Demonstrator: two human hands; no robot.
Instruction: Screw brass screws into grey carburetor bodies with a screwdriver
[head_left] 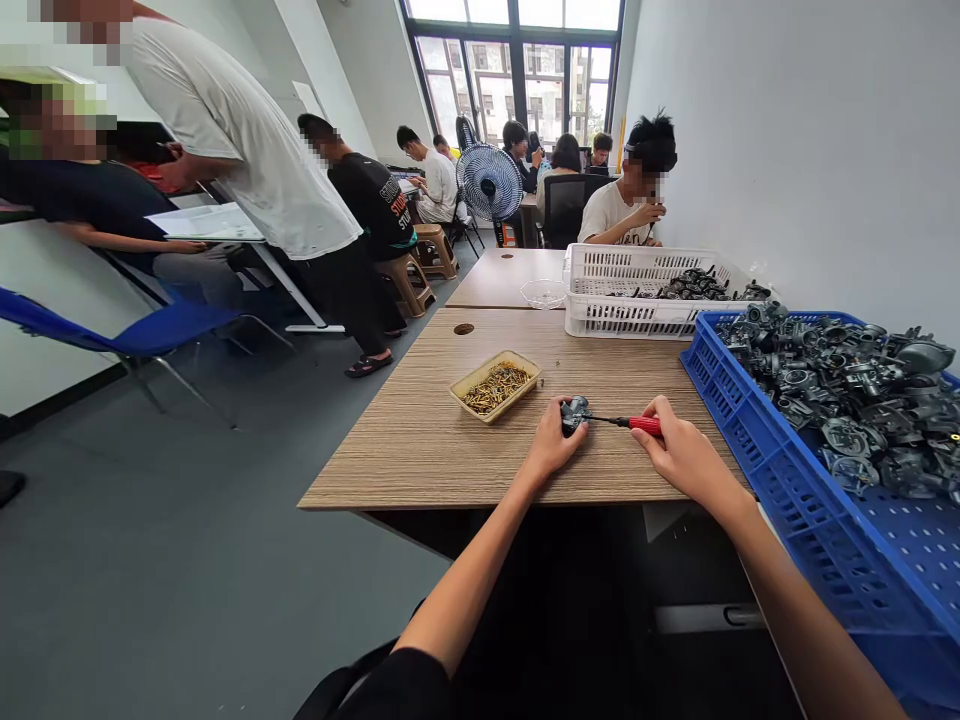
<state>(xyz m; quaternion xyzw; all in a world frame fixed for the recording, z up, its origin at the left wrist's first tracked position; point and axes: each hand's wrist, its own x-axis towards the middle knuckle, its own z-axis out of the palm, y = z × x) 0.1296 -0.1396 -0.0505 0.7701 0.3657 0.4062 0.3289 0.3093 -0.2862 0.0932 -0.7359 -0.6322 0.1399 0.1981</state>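
Note:
A small dark grey metal part (576,412) is gripped in my left hand (553,440) just above the wooden table. My right hand (679,450) is closed around the red handle of a screwdriver (645,425). The screwdriver's dark shaft points left, and its tip meets the right side of the metal part. Left of my left hand stands a cream tray (527,390) holding many small brass-coloured pieces. A couple of tiny pieces lie on the table between the tray and the metal part.
At the right, a blue crate (795,500) holds many metal parts. Behind it a white basket (626,325) holds darker parts. The wooden table (420,450) has a round hole. Several people and a fan (489,182) are farther back; a blue chair (165,328) stands left.

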